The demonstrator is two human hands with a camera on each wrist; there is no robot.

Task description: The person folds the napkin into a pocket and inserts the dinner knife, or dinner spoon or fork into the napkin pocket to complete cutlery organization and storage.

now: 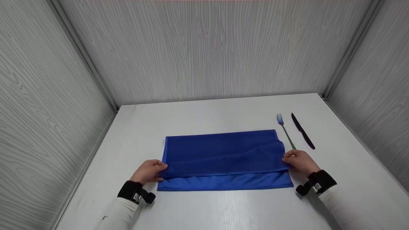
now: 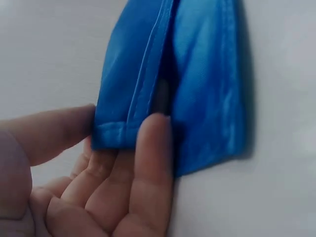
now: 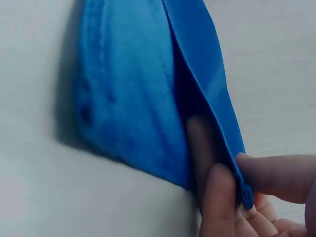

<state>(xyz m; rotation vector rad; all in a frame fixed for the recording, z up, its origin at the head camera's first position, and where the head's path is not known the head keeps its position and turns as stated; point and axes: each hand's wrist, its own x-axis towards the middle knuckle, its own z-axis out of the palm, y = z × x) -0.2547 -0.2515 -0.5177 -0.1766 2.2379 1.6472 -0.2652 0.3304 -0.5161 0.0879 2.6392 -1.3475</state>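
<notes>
A blue cloth [image 1: 220,153] lies in front of me, folded over on itself, with a brighter strip of its lower layer showing along the near edge. My left hand [image 1: 149,171] pinches the upper layer at its left end. In the left wrist view the thumb is at the hemmed corner [image 2: 111,131] and some fingers reach under the flap. At the opposite end my right hand [image 1: 301,162] pinches the same layer. Its thumb [image 3: 276,173] presses the hem in the right wrist view, with fingers inside the fold, partly hidden in shadow.
A fork [image 1: 286,132] with a shiny bluish-green finish lies right of the cloth, its handle end close by my right hand. Beyond it is a dark knife [image 1: 303,131]. The white table [image 1: 204,118] is bounded by grey wood-grain panels [image 1: 204,51] at the back and sides.
</notes>
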